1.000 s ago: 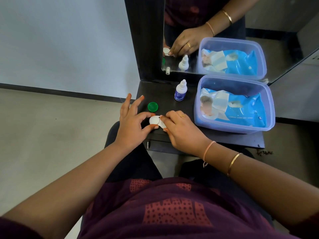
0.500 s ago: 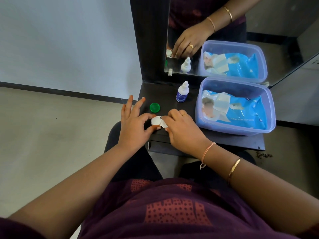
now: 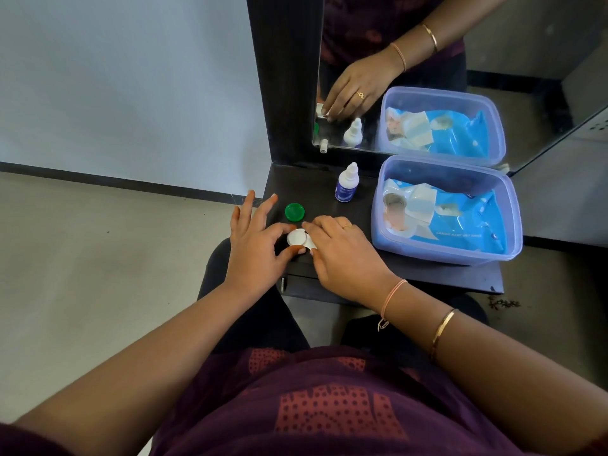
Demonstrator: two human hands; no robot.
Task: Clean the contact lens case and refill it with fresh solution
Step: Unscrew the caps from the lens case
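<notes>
A white contact lens case (image 3: 298, 239) lies on the dark shelf (image 3: 411, 274) near its front left corner. My left hand (image 3: 255, 248) pinches the case's left round well between thumb and forefinger, other fingers spread out. My right hand (image 3: 342, 255) covers the case's right half with curled fingers holding it. A green cap (image 3: 294, 212) lies loose just behind the case. A small white solution bottle (image 3: 347, 184) with a blue label stands upright farther back, capped.
A translucent blue tub (image 3: 513, 232) holding a blue wet-wipes pack (image 3: 460, 218) fills the shelf's right side. A mirror (image 3: 526, 77) rises at the back, repeating the tub, bottle and hand. Floor lies to the left.
Both hands stay on the white case with only slight finger shifts. The camera has drifted a little, nothing else moved.
</notes>
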